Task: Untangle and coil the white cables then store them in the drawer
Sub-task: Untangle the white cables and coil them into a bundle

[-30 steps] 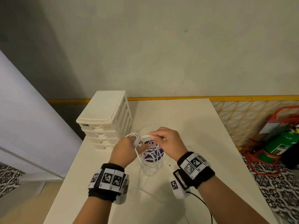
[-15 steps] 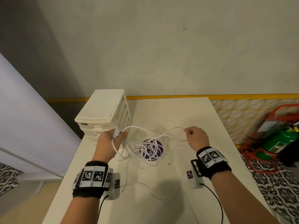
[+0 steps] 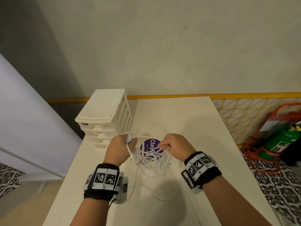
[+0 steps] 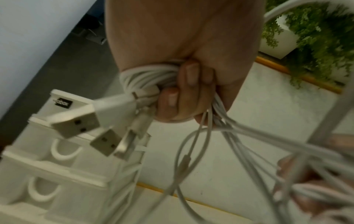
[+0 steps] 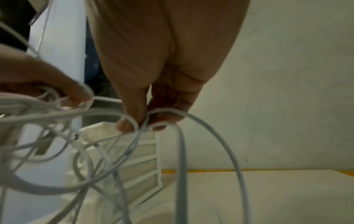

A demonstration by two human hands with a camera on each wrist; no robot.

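Observation:
A tangle of white cables (image 3: 146, 158) hangs between my hands above the white table (image 3: 187, 121). My left hand (image 3: 121, 148) grips a bunch of cable loops (image 4: 145, 77) in its fist, with USB plugs (image 4: 76, 124) sticking out beside the fingers (image 4: 189, 75). My right hand (image 3: 172, 146) pinches a cable strand (image 5: 166, 112) between thumb and fingertips (image 5: 126, 125). Loose strands trail down onto the table toward me. A small white drawer unit (image 3: 104, 118) stands at the table's left, just beyond my left hand, with its drawers closed.
A purple round sticker (image 3: 150, 148) lies on the table under the cables. A green extinguisher (image 3: 283, 142) in a red stand sits on the patterned floor at right. A wall rises behind the table. The table's left edge drops to a lower floor.
My right hand has come back in from the right to the tangle near my left hand. The cables that were stretched out between the hands now hang bunched.

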